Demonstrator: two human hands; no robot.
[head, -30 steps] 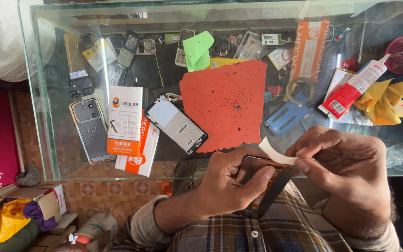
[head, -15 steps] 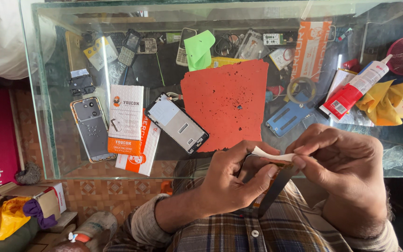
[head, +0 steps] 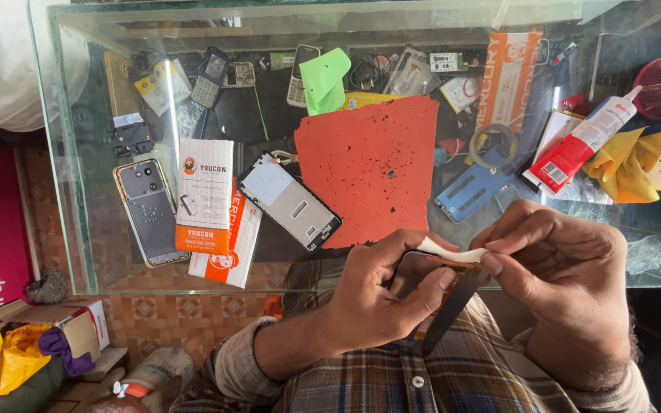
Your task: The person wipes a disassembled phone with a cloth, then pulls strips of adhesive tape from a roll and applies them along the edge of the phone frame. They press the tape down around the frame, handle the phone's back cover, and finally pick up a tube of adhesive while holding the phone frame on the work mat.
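My left hand (head: 380, 294) grips a dark phone display panel (head: 441, 302) held over my lap, just below the front edge of the glass counter (head: 78, 191). The thumb and fingers of my right hand (head: 564, 271) pinch a pale strip of film or tape (head: 453, 251) at the panel's top edge. Most of the panel is hidden by both hands. On the counter right above my hands lies a red rubber mat (head: 380, 168) with dark specks.
On the glass sit a phone frame with a white back (head: 288, 200), a grey phone housing (head: 147, 210), white-and-orange boxes (head: 204, 195), a blue phone part (head: 472, 190), a glue tube (head: 583, 141), a tape roll (head: 493, 141) and a yellow cloth (head: 625, 164). Boxes and bags lie on the floor at left.
Both hands have drifted slightly lower and closer together. The pale strip now lies flatter against the panel's top edge.
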